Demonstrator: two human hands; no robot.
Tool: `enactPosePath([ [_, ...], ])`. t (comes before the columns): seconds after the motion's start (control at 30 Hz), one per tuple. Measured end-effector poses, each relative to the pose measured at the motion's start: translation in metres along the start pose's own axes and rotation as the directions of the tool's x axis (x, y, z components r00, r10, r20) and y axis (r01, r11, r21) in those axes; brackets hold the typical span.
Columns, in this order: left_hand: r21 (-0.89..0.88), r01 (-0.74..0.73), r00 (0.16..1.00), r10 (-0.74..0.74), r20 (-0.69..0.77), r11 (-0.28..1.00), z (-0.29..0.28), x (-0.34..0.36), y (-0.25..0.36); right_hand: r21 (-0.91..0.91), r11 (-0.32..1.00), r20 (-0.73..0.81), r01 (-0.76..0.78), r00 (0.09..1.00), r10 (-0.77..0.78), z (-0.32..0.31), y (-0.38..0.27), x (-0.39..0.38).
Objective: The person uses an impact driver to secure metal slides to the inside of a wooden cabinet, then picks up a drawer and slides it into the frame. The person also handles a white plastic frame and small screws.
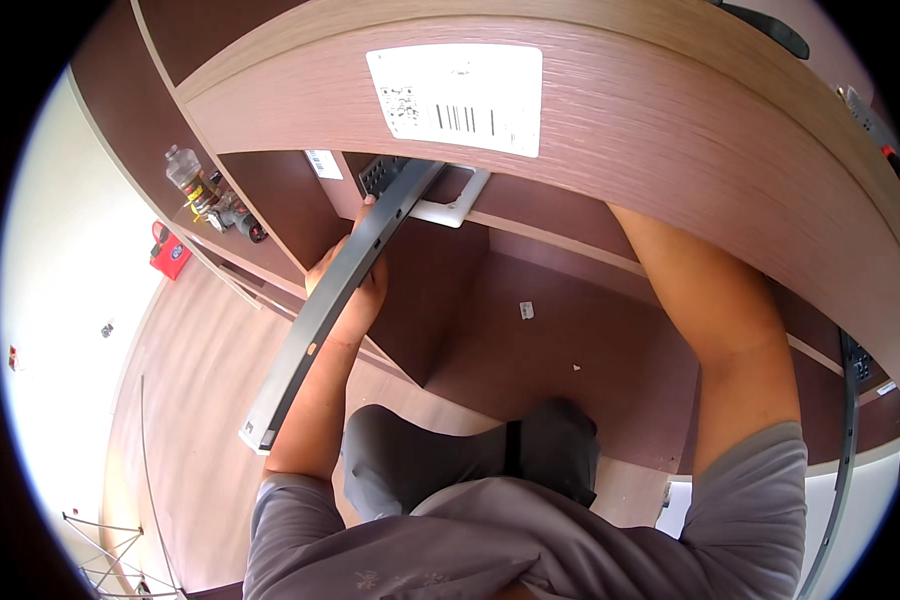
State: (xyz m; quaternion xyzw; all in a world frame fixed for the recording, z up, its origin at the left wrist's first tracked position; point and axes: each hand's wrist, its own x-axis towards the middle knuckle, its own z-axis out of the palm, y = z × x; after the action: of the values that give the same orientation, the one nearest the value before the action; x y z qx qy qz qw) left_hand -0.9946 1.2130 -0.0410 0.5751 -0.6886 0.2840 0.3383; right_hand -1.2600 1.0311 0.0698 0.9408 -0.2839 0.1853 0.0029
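A long grey metal drawer slide slants from under a wooden panel down toward my left forearm. My left hand is closed around the slide from below, fingers showing on both sides of it. The slide's upper end meets a dark perforated bracket beneath the panel. Beside that end is a white square-cornered frame. My right forearm reaches under the same panel, which hides my right hand entirely. A white label is stuck on the panel's face.
Below lies an open brown cabinet compartment with paper scraps. A plastic bottle and a power tool sit on the left shelf. A red bag is farther left. Another metal slide extends at the right.
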Motion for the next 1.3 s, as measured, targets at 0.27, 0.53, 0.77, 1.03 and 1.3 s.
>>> enactPosePath([
  [0.27,0.407,-0.184,0.972,0.105,0.208,0.894,0.041,-0.010,-0.027,-0.025,0.999,-0.018,-0.038,0.999,0.038,-0.004,-0.001,-0.013],
  [0.53,0.337,-0.083,0.996,0.066,0.062,0.938,0.000,0.005,-0.001,-0.009,1.000,-0.020,-0.028,0.999,0.028,0.005,0.001,-0.005],
  [0.77,0.385,-0.104,0.986,0.045,0.159,0.917,-0.002,0.008,-0.003,-0.013,0.999,-0.038,-0.040,0.999,0.039,0.008,0.000,0.000],
  [1.03,0.325,-0.082,0.986,0.029,0.165,0.942,0.004,0.014,0.000,-0.030,0.997,-0.071,-0.076,0.995,0.074,-0.001,0.007,-0.001],
  [1.3,0.350,-0.033,0.983,-0.033,0.179,0.936,-0.005,0.010,0.003,-0.016,0.998,-0.067,-0.055,0.996,0.054,0.008,-0.002,-0.002],
])
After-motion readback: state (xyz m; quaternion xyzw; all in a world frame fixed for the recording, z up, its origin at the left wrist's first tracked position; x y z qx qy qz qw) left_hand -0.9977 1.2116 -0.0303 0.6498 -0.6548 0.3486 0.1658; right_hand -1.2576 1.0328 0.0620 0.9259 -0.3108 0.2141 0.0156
